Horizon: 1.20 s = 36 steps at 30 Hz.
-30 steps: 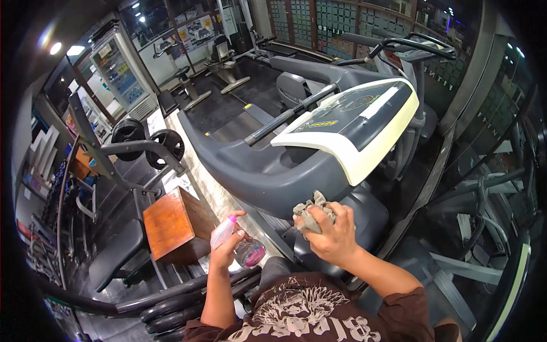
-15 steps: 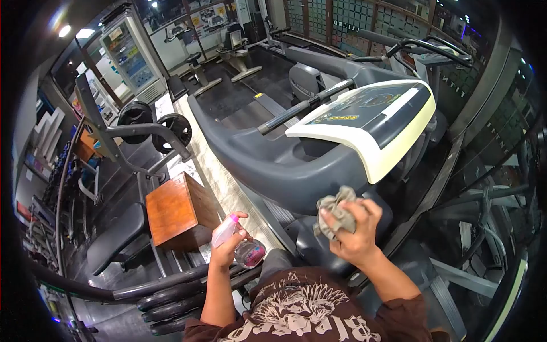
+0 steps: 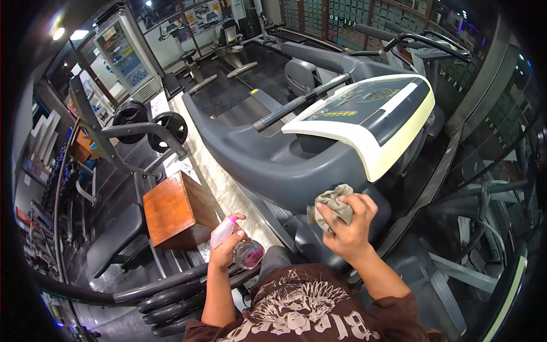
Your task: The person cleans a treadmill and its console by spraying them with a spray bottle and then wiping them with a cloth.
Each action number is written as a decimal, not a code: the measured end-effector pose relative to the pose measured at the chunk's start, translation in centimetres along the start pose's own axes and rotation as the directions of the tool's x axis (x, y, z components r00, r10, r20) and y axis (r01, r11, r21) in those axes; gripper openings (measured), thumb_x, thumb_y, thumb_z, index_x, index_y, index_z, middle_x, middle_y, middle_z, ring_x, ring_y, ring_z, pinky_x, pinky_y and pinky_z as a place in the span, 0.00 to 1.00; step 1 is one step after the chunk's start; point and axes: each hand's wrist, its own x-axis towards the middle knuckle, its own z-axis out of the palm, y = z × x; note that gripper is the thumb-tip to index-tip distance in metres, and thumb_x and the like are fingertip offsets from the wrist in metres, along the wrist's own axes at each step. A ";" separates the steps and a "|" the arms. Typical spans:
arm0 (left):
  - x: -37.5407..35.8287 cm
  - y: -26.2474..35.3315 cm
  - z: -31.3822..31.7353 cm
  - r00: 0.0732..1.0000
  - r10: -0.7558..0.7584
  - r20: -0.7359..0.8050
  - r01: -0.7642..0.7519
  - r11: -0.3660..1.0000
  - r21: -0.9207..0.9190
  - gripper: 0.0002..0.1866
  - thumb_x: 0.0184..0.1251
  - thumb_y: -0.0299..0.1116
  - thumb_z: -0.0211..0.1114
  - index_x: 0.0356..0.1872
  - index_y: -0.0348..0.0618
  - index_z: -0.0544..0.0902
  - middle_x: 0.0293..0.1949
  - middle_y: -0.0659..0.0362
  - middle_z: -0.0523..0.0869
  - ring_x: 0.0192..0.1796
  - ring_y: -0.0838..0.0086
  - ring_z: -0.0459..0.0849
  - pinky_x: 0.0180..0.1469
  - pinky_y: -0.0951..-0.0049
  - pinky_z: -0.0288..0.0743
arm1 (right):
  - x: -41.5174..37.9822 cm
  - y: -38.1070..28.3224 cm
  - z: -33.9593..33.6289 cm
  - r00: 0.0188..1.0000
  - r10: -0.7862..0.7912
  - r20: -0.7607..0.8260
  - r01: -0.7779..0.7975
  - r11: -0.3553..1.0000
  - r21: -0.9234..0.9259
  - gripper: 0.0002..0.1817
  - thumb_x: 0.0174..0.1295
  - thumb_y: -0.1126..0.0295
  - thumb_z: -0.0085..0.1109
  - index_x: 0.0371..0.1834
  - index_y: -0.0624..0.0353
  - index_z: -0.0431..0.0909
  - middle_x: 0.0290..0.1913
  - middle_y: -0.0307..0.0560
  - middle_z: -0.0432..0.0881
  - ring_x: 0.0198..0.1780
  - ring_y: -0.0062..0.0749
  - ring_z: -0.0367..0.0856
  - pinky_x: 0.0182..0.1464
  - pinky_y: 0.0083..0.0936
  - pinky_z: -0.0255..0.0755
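My left hand (image 3: 224, 244) is wrapped round the neck of a clear spray bottle (image 3: 249, 255) with a pink nozzle, held low in front of my body. In my right hand (image 3: 354, 229) a crumpled grey-green cloth (image 3: 335, 206) is bunched between the fingers. The cloth overlaps the lower side of a treadmill's dark grey frame (image 3: 296, 181) in this view. Above it sits the treadmill's console (image 3: 364, 102), with a pale cream rim, a dark panel and coloured markings. A dark handlebar (image 3: 302, 102) crosses the treadmill behind the console.
An orange-brown wooden box (image 3: 174, 211) stands to my left beside a black padded bench (image 3: 117, 236). Behind it, weight plates (image 3: 167, 131) hang on a rack. More exercise machines (image 3: 427, 51) stand at the far right, and a glass-door fridge (image 3: 128, 57) is at the back left.
My right hand has shifted slightly left with the cloth, whose folds look more bunched. The view has tilted a little; the left hand keeps its grip on the spray bottle.
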 end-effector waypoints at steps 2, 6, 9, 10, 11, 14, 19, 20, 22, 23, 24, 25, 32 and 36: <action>0.4 0.0 0.3 0.999 0.014 0.034 -0.014 1.000 0.017 0.24 0.60 0.27 0.65 0.59 0.32 0.75 0.29 0.63 0.78 0.34 0.75 0.81 0.42 0.71 0.77 | 0.5 -0.6 0.3 0.998 0.051 0.025 -0.050 0.998 -0.029 0.27 0.34 0.69 0.68 0.46 0.39 0.87 0.56 0.41 0.68 0.56 0.51 0.65 0.57 0.45 0.60; 0.4 0.2 0.4 1.000 0.009 0.025 -0.010 0.999 0.032 0.24 0.60 0.27 0.65 0.59 0.33 0.76 0.29 0.64 0.77 0.34 0.76 0.81 0.42 0.73 0.76 | 0.3 -1.2 0.4 0.997 0.052 0.057 -0.047 0.996 -0.074 0.25 0.35 0.69 0.69 0.43 0.40 0.87 0.56 0.42 0.69 0.57 0.51 0.65 0.56 0.45 0.60; 0.4 -0.1 0.3 1.000 0.009 0.024 -0.010 0.999 0.047 0.24 0.60 0.27 0.65 0.59 0.34 0.77 0.30 0.65 0.78 0.35 0.77 0.81 0.42 0.74 0.76 | 1.3 -1.2 0.0 0.996 0.024 0.085 -0.016 0.996 -0.090 0.21 0.37 0.69 0.69 0.40 0.41 0.87 0.57 0.42 0.70 0.58 0.51 0.64 0.54 0.46 0.60; 0.3 -0.2 0.3 1.000 0.006 0.023 -0.007 0.999 0.046 0.24 0.60 0.27 0.65 0.59 0.34 0.77 0.30 0.65 0.77 0.34 0.77 0.81 0.42 0.74 0.75 | 1.9 -1.2 -0.1 0.996 0.023 0.088 -0.015 0.996 -0.088 0.20 0.38 0.69 0.69 0.40 0.42 0.87 0.57 0.42 0.70 0.58 0.51 0.64 0.54 0.46 0.60; 0.2 -0.3 0.4 1.000 -0.001 0.023 0.000 0.999 0.046 0.24 0.60 0.27 0.65 0.59 0.34 0.77 0.31 0.65 0.77 0.34 0.77 0.80 0.42 0.74 0.75 | 2.2 -1.4 -0.2 0.995 0.025 0.093 -0.017 0.996 -0.087 0.18 0.39 0.69 0.69 0.39 0.42 0.87 0.58 0.42 0.70 0.58 0.51 0.64 0.54 0.46 0.60; 0.2 0.1 1.1 1.000 0.004 0.031 -0.006 0.998 0.056 0.24 0.60 0.27 0.65 0.59 0.33 0.77 0.31 0.65 0.77 0.34 0.78 0.79 0.42 0.74 0.75 | 1.8 -1.5 -0.1 0.995 0.042 0.096 -0.035 0.997 -0.074 0.15 0.42 0.70 0.68 0.37 0.44 0.87 0.58 0.42 0.71 0.58 0.51 0.64 0.53 0.47 0.60; -0.6 0.2 0.3 1.000 0.003 0.003 -0.003 1.000 0.030 0.23 0.60 0.27 0.65 0.59 0.34 0.77 0.30 0.65 0.77 0.34 0.77 0.79 0.42 0.74 0.76 | 0.3 -0.9 -1.6 0.981 0.005 0.193 0.013 0.996 -0.090 0.17 0.41 0.70 0.67 0.39 0.43 0.87 0.57 0.42 0.71 0.58 0.51 0.65 0.54 0.46 0.60; -0.7 0.0 0.0 1.000 -0.002 -0.004 0.002 1.000 0.013 0.23 0.60 0.27 0.65 0.59 0.34 0.77 0.30 0.65 0.77 0.34 0.77 0.80 0.42 0.73 0.76 | 0.4 -0.8 -1.6 0.989 -0.001 0.151 0.011 0.998 -0.064 0.18 0.41 0.71 0.67 0.40 0.42 0.87 0.57 0.42 0.71 0.57 0.51 0.65 0.54 0.46 0.59; -0.7 -0.7 -0.5 1.000 -0.018 -0.019 0.019 0.999 0.028 0.23 0.60 0.27 0.65 0.58 0.34 0.77 0.30 0.65 0.77 0.34 0.77 0.81 0.42 0.73 0.76 | 1.7 -1.2 -1.7 0.996 0.012 0.085 -0.009 1.000 -0.029 0.19 0.41 0.71 0.66 0.40 0.42 0.87 0.57 0.42 0.71 0.57 0.51 0.65 0.54 0.46 0.59; -0.8 -0.9 -0.6 0.999 -0.030 -0.024 0.031 0.999 0.035 0.23 0.60 0.27 0.65 0.58 0.34 0.77 0.30 0.65 0.77 0.35 0.76 0.81 0.42 0.73 0.77 | 2.4 -1.4 -1.6 0.998 0.023 0.055 -0.022 1.000 -0.013 0.19 0.41 0.72 0.66 0.40 0.42 0.86 0.57 0.42 0.70 0.57 0.51 0.65 0.54 0.46 0.59; -0.9 -0.9 -0.4 0.999 -0.034 -0.015 0.034 0.999 0.023 0.23 0.60 0.27 0.65 0.58 0.34 0.77 0.30 0.65 0.78 0.35 0.76 0.81 0.42 0.73 0.77 | 2.9 -1.6 -1.1 0.996 0.044 0.073 -0.042 0.998 -0.038 0.19 0.41 0.72 0.66 0.41 0.42 0.86 0.58 0.42 0.70 0.58 0.51 0.65 0.55 0.46 0.59; -0.8 -0.9 -0.1 0.999 -0.033 -0.007 0.033 0.999 0.011 0.24 0.60 0.27 0.65 0.59 0.34 0.76 0.30 0.64 0.78 0.35 0.76 0.82 0.42 0.72 0.77 | 2.6 -1.6 -0.9 0.995 0.043 0.088 -0.037 0.997 -0.067 0.19 0.42 0.72 0.66 0.41 0.42 0.86 0.57 0.42 0.70 0.58 0.51 0.65 0.55 0.46 0.59; -1.1 -1.6 -1.6 1.000 -0.011 -0.011 0.011 1.000 -0.025 0.23 0.62 0.28 0.66 0.59 0.35 0.76 0.31 0.62 0.81 0.35 0.74 0.83 0.43 0.71 0.79 | 1.4 -1.3 -1.5 0.985 -0.018 0.172 0.039 0.993 -0.116 0.18 0.40 0.71 0.69 0.39 0.42 0.86 0.59 0.43 0.68 0.60 0.51 0.64 0.54 0.47 0.60; -1.1 -1.5 -1.7 0.999 -0.021 -0.031 0.020 0.999 -0.039 0.23 0.62 0.28 0.66 0.59 0.35 0.76 0.30 0.62 0.81 0.34 0.74 0.83 0.43 0.70 0.79 | 2.7 -1.7 -0.3 0.994 0.015 0.107 -0.006 0.997 -0.083 0.17 0.40 0.71 0.68 0.37 0.43 0.87 0.58 0.43 0.69 0.59 0.51 0.64 0.54 0.46 0.60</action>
